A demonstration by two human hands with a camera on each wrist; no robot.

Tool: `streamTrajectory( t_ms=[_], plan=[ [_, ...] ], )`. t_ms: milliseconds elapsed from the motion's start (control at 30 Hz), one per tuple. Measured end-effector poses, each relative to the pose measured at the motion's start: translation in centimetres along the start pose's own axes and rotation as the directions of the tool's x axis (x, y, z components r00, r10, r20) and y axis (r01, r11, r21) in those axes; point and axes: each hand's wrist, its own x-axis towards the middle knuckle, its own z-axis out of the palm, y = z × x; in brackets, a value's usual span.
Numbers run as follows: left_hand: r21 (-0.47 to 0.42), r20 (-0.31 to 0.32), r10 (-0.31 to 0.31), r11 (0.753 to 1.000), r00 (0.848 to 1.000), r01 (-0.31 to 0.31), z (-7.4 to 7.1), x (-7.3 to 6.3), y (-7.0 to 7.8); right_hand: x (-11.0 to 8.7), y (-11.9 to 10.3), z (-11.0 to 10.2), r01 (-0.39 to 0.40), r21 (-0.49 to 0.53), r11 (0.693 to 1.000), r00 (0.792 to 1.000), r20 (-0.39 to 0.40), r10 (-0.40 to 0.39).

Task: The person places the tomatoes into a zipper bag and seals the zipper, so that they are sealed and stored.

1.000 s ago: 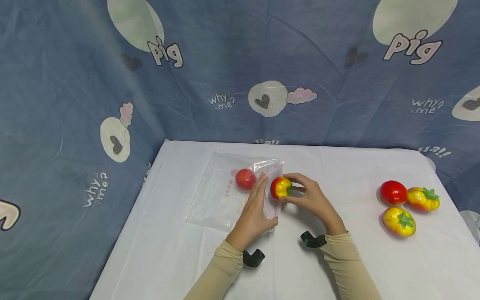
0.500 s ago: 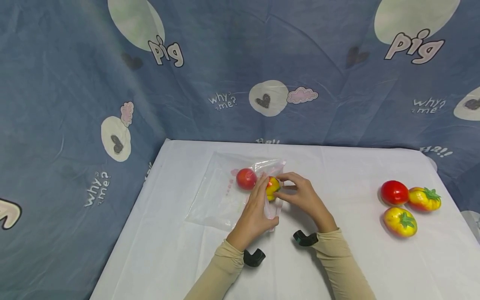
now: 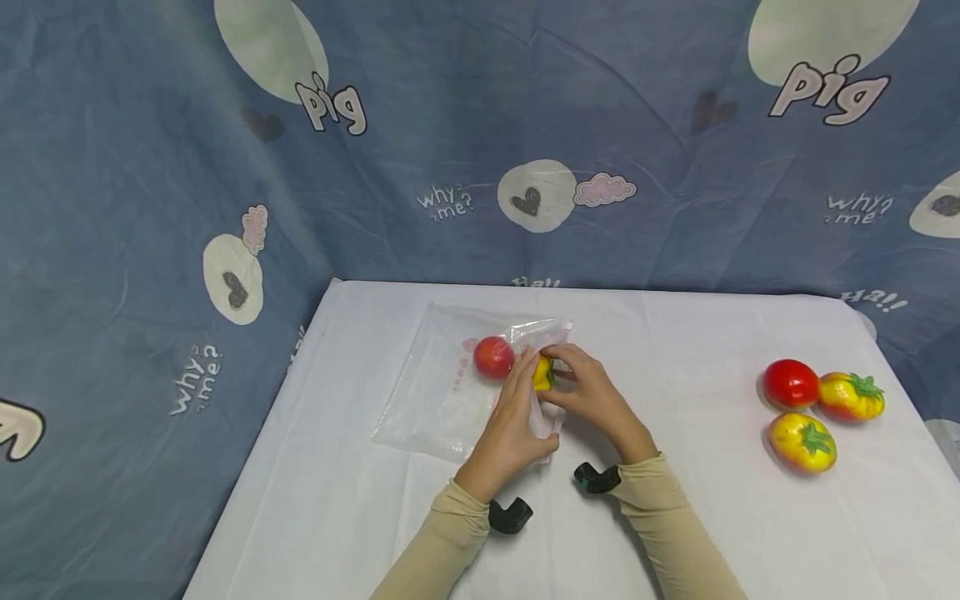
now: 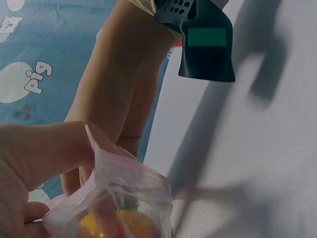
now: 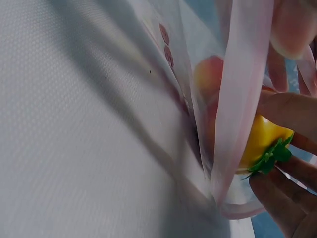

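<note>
A clear zip plastic bag (image 3: 423, 408) with a pinkish rim lies on the table. Inside it shows a red tomato (image 3: 493, 357). My left hand (image 3: 510, 429) holds the bag at its mouth, raising the top layer. With thumb and fingertips my right hand (image 3: 596, 404) grips a yellow-and-red tomato (image 3: 543, 373) in the bag's opening. Its green leafy top (image 5: 272, 156) faces the right palm in the right wrist view, past the pale rim (image 5: 242, 89). Seen from the left wrist, this tomato (image 4: 136, 225) appears through the film. Left fingers hide part of it in the head view.
On the table's right side sit a glossy red tomato (image 3: 791, 384) and two yellow-and-red tomatoes, one nearer (image 3: 802, 442) and one farther right (image 3: 852, 397). A white cloth (image 3: 315, 500) covers the table. Behind it hangs a printed blue curtain (image 3: 420, 100).
My right hand has moved left with the yellow-and-red tomato, bringing it into the bag's mouth behind the left fingers. The left hand has stayed almost still.
</note>
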Motion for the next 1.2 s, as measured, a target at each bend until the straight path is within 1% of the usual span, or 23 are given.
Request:
streamTrajectory(
  t_ms=[200,367,533,733,833,967,1200],
  plan=[
    [-0.006,-0.004,0.001,1.000,1.000,-0.001,0.0,-0.1,0.2,0.3,0.1,0.3,-0.010,0.001,1.000,1.000,-0.004,0.010],
    [-0.018,-0.010,0.010,1.000,1.000,-0.010,0.0,-0.1,0.2,0.7,-0.1,0.7,0.004,0.003,1.000,1.000,-0.018,-0.004],
    [-0.030,-0.013,0.014,0.999,1.000,-0.015,-0.1,-0.1,0.2,0.9,-0.2,1.0,-0.004,0.011,1.000,1.000,-0.010,0.004],
    [-0.020,-0.014,0.016,1.000,1.000,-0.016,-0.2,-0.1,0.2,0.5,0.2,1.0,0.005,-0.015,1.000,1.000,0.011,-0.004],
    [-0.015,-0.012,0.018,1.000,1.000,-0.018,-0.2,0.0,0.3,0.1,0.4,0.9,0.009,-0.025,1.000,1.000,0.006,-0.009],
    [-0.015,-0.001,0.004,1.000,1.000,-0.004,-0.2,0.0,0.2,-0.2,0.6,1.0,0.012,-0.028,1.000,1.000,-0.005,-0.013],
    [-0.019,0.006,-0.004,1.000,1.000,0.004,-0.1,-0.1,0.2,0.1,0.5,1.2,-0.013,0.005,1.000,1.000,0.001,0.013]
  ],
)
